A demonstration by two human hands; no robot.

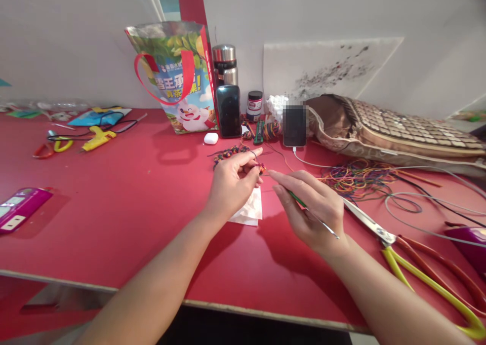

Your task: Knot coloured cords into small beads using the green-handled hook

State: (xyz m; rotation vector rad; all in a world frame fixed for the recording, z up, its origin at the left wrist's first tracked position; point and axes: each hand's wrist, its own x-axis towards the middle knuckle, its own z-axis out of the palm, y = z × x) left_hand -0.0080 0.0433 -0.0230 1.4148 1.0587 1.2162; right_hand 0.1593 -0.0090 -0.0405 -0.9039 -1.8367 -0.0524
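Between the thumb and fingers of my left hand (236, 183) is a small piece of multicoloured crochet work (261, 168), with a strand of yarn running over the raised index finger. My right hand (313, 205) is closed around a crochet hook (298, 199) with a green grip; its metal rear end sticks out below the palm. The hook's tip is close to the crochet work, but I cannot tell whether it is in a stitch. Behind my left hand lies a knobbly multicoloured strip (227, 153). White paper (248, 211) lies on the red table under my hands.
Large scissors (387, 236) and tangled yarn (360, 178) lie to the right, near a white cable (315, 164). A phone (228, 112), a shopping bag (178, 81) and a flask (225, 64) stand behind. A yellow glue gun (98, 138) is at left.
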